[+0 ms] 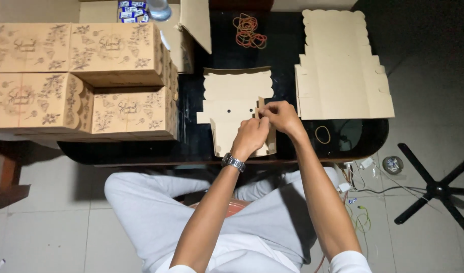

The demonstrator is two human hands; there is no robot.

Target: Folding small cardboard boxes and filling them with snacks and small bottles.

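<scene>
A flat tan cardboard box blank (pixel 232 103) with a scalloped far edge lies on the black glass table (pixel 358 139) in front of me. My left hand (pixel 249 137), with a metal watch on the wrist, presses on the blank's near right part. My right hand (pixel 278 115) pinches a folded-up side flap at the blank's right edge, fingers closed on the cardboard. The two hands touch each other over that flap.
Several folded printed boxes (pixel 85 76) are stacked at the left. A pile of flat blanks (pixel 341 65) lies at the right, rubber bands (pixel 248 31) at the back, one band (pixel 322 134) near my right wrist. A black chair base (pixel 437 189) and cables are on the floor at right.
</scene>
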